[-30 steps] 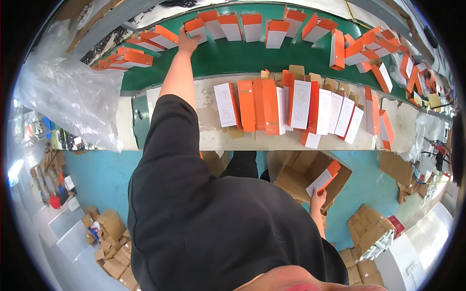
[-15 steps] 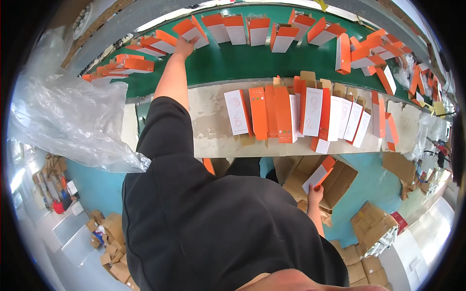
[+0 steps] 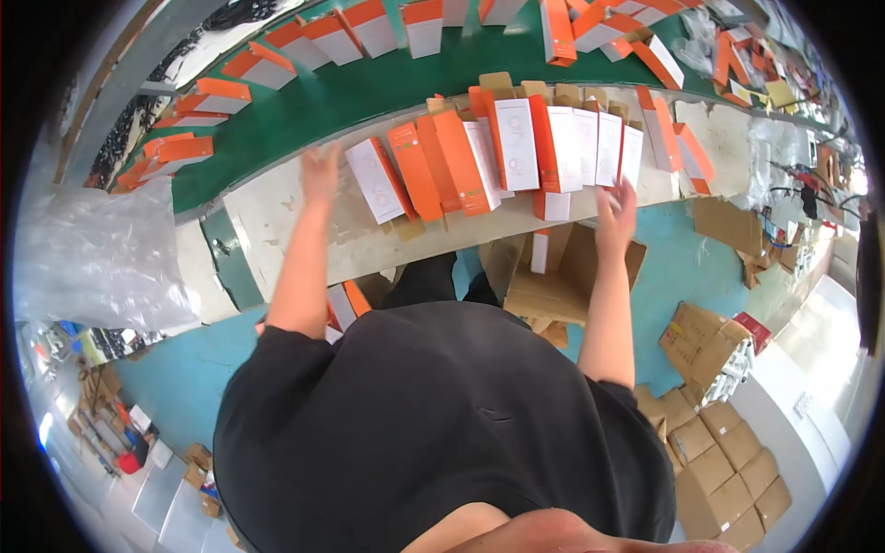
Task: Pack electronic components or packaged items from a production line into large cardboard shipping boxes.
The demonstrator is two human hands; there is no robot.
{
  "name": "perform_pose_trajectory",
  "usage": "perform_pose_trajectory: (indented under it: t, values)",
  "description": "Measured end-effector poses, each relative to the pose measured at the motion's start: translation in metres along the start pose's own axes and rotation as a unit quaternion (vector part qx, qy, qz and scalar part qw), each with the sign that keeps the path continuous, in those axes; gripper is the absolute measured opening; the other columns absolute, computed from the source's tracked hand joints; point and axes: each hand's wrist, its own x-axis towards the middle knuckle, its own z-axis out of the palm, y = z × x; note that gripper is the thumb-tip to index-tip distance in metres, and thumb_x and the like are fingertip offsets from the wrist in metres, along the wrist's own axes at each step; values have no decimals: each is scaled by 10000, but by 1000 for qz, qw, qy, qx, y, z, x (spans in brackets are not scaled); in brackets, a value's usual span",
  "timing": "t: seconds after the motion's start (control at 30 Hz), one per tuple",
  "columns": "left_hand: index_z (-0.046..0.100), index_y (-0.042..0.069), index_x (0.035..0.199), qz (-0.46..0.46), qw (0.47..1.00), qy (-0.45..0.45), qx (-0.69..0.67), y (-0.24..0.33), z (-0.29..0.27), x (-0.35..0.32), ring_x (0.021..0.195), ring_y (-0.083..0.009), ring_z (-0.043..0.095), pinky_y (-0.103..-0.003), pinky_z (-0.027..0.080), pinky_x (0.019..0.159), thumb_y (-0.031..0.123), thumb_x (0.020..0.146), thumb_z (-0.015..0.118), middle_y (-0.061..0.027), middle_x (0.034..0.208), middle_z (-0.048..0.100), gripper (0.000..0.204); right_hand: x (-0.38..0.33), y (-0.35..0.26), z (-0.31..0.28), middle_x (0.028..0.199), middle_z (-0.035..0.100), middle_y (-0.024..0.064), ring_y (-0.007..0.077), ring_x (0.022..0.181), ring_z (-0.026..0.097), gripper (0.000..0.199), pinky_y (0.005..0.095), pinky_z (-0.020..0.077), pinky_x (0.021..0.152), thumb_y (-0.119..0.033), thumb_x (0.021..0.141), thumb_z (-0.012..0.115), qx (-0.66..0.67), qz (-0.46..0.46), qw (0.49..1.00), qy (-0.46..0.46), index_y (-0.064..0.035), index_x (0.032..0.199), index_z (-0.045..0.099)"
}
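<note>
Your left hand (image 3: 320, 169) is open and empty, fingers spread and blurred, above the left part of the desk (image 3: 277, 217). Your right hand (image 3: 616, 207) is open too, with nothing in it that shows, over the desk's front edge; whether its fingertips touch the nearest box is hard to tell. The row of orange-and-white boxes (image 3: 516, 143) stands close-packed along the middle of the desk, brown flaps up. More boxes (image 3: 424, 32) sit on the green belt (image 3: 369, 97) beyond the desk, and an open carton (image 3: 553, 295) is below its front edge. A careless sweep of your right hand could knock the row's end boxes over; one low box (image 3: 553, 205) near the desk's front edge could drop if bumped. Raised flaps could snag or crease under your fingers.
</note>
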Motion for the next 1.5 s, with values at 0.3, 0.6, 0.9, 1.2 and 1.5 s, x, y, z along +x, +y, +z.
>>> perform_pose_trajectory:
  t: [0.3, 0.6, 0.9, 1.2, 1.5]
  values:
    - [528, -60, 1291, 68, 995, -26, 66, 1, 126, -153, 1132, -294, 630, -424, 498, 978, 375, 824, 847, -207, 1232, 637, 713, 74, -50, 90, 1486, 465, 292, 434, 1386, 451, 1275, 498, 346, 1164, -636, 672, 839, -298, -46, 922, -244, 14, 1591, 239]
    - [550, -39, 1276, 68, 989, -97, -82, 20, 192, -250, 1201, -385, 574, -486, 456, 1033, 411, 796, 848, -223, 1224, 639, 722, 9, 20, -16, 1522, 409, 256, 402, 1404, 445, 1211, 462, 410, 1145, -448, 706, 874, -210, -81, 946, -233, -77, 1628, 184]
    - [513, -66, 1324, 143, 987, -63, -21, 7, 280, -406, 1185, -306, 615, -418, 479, 1018, 311, 841, 825, -232, 1285, 620, 688, -63, 175, -155, 1537, 376, 285, 436, 1433, 384, 1119, 469, 354, 1186, -320, 747, 845, -132, -173, 966, -136, -60, 1613, 184]
    - [566, 5, 1256, 106, 967, -184, 141, -95, 360, -485, 973, -335, 704, -412, 557, 873, 117, 902, 651, -204, 1104, 685, 381, -44, 288, -224, 1405, 513, 265, 446, 1345, 457, 312, 521, 384, 1130, -120, 790, 689, -167, -127, 977, 39, -78, 1098, 703]
    - [318, 150, 1583, 301, 941, -137, 67, 188, 480, -353, 1278, -434, 489, -452, 472, 1050, 384, 847, 771, -310, 1451, 379, 895, 326, 179, -245, 1504, 492, 208, 400, 1435, 388, 1085, 519, 294, 1192, -723, 731, 740, -287, -82, 954, -4, -138, 1570, 380]
